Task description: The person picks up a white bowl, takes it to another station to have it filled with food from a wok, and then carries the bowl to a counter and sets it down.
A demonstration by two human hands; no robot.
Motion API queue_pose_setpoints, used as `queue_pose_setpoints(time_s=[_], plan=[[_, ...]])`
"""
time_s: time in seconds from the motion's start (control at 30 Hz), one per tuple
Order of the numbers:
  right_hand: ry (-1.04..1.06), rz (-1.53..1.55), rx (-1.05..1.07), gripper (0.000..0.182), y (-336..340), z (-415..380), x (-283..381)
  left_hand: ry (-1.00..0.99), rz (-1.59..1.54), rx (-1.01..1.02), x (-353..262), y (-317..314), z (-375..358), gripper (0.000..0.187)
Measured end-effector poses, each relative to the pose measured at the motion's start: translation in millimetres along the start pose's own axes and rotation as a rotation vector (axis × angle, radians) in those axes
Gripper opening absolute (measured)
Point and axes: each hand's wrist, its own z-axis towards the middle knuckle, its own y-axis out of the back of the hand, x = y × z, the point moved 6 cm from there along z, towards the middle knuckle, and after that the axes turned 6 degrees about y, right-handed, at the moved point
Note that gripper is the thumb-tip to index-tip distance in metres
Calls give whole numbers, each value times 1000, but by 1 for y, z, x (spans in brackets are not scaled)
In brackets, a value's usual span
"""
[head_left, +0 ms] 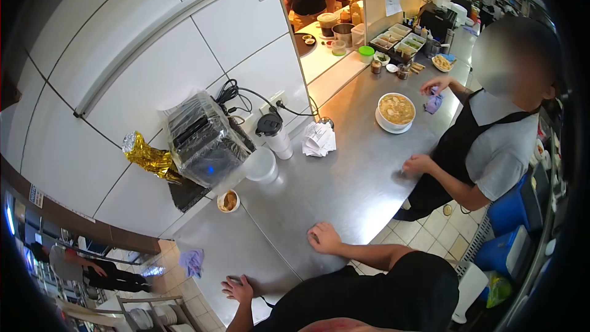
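My left hand [238, 288] rests near the left front edge of the steel table [276, 209], fingers spread, holding nothing. My right hand [324, 238] sits on the tabletop with its fingers curled in, and nothing shows in it. A crumpled purple cloth [192, 262] lies at the table's left edge, beyond my left hand. Further back stands a small white bowl [228, 201] with something brown in it. Across the table, a large white bowl of soup [396, 109] stands on a plate, near a co-worker's hands.
A plastic-wrapped machine [200, 138], a tumbler [275, 135], a clear tub [261, 166] and paper slips [319, 139] line the wall. The co-worker [491, 123] in a black apron stands at the right. Topping containers [399, 40] are beside the pass-through window. Another person [74, 264] is at far left.
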Motion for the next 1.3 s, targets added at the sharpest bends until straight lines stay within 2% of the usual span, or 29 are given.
queue_pose_setpoints(time_s=[0.07,0.17,0.27,0.37,0.4,0.5,0.53,0.63,0.67,0.77,0.93,1.3], plan=[[71,-43,79,17,6,2,16,43,-13,-25,-3,6,1,77],[-13,-115,206,19,-12,0,7,85,-51,-160,0,10,21,74],[-28,-89,200,19,-4,8,17,62,58,-96,27,2,32,77],[29,-217,133,20,-13,1,15,112,12,-121,-1,6,29,80],[42,-236,126,20,-13,8,16,75,-57,-193,-4,10,21,79],[42,-290,140,21,-6,8,23,79,-4,-199,-18,29,13,74],[47,-309,148,22,-9,7,23,32,22,-222,-11,22,25,68],[49,-316,164,21,-17,3,23,-48,-7,-102,-4,32,44,68],[52,-322,150,21,-17,3,25,-81,-49,-142,2,33,49,68],[-111,-401,-23,20,-15,-5,47,-144,-116,-244,12,40,60,68],[-67,-406,125,19,-36,-18,69,-135,-83,-207,6,36,59,70],[-57,-449,105,18,-39,-24,70,-150,-40,-206,9,37,57,72]])
